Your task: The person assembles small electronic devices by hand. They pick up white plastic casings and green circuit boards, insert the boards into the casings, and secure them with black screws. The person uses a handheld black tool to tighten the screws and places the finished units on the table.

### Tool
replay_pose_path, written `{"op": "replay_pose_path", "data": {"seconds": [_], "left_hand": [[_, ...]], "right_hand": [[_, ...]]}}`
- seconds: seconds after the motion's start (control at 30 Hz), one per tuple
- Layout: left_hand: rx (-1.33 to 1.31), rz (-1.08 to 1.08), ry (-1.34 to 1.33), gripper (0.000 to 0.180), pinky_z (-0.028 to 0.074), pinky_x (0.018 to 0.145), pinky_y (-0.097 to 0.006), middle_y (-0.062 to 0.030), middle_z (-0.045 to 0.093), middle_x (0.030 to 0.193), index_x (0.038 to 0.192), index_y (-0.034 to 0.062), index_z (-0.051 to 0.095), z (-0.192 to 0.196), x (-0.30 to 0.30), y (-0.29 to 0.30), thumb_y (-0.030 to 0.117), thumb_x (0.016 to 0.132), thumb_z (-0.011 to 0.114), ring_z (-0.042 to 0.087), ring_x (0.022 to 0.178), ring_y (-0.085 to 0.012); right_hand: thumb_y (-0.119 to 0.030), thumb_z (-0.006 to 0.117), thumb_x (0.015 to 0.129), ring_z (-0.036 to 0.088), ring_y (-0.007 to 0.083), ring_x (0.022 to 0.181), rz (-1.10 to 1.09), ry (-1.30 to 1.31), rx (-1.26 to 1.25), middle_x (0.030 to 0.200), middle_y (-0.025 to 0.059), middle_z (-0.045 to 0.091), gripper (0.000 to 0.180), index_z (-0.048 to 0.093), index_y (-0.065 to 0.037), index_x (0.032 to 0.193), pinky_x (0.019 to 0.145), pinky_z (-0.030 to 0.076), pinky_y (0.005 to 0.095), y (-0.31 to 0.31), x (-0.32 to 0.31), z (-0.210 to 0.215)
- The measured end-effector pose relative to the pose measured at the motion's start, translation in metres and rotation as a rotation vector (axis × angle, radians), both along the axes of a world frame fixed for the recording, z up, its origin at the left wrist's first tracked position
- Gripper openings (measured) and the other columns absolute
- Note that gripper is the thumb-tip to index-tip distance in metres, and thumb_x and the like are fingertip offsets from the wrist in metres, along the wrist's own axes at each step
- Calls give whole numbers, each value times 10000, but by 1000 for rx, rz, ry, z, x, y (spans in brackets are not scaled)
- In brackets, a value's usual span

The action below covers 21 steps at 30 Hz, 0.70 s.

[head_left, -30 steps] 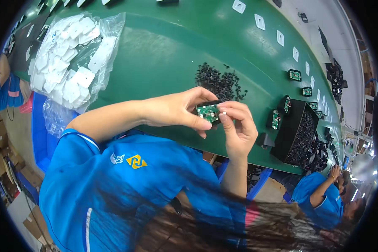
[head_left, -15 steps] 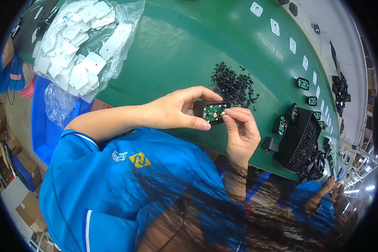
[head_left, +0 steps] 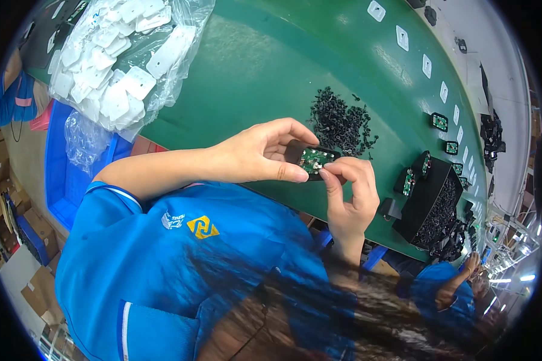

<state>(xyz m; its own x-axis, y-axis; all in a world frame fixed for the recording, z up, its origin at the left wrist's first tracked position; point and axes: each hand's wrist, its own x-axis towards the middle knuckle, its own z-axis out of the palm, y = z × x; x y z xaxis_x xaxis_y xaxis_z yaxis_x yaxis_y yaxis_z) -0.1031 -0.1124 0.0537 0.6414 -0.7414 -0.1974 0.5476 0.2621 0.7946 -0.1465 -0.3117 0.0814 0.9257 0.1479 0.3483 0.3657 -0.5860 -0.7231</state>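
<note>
Circuit board (head_left: 314,160), small and green in a black housing, sits between our two hands above the green belt (head_left: 247,66). Our left hand (head_left: 256,157) pinches its near end, thumb and fingers closed on the housing. Our right hand (head_left: 349,195) presses thumb and forefinger together on a tiny part at the board's edge. Just beyond lies a heap of small black parts (head_left: 340,120). A black bin (head_left: 430,204) to the right holds more black pieces, and a clear plastic bag (head_left: 123,60) at far left holds white plates.
</note>
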Motion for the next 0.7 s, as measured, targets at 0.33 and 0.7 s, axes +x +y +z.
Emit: {"op": "replay_pose_path", "data": {"seconds": [0.33,0.7], "left_hand": [[9,20,-3,528,452,946,-295,-101,489,1212,1281,14,397,1,-1,0,21,827,665,511,1114,-147],[74,-11,4,499,447,958,-300,-102,497,1212,1265,5,407,7,-4,-1,18,835,659,511,1133,-152]], "right_hand": [[72,721,647,558,249,704,96,-147,-182,829,94,602,277,597,-32,871,597,445,330,1,2,0],[77,709,638,562,239,698,142,-26,-191,804,88,600,262,595,-32,848,590,452,328,-3,2,12]]}}
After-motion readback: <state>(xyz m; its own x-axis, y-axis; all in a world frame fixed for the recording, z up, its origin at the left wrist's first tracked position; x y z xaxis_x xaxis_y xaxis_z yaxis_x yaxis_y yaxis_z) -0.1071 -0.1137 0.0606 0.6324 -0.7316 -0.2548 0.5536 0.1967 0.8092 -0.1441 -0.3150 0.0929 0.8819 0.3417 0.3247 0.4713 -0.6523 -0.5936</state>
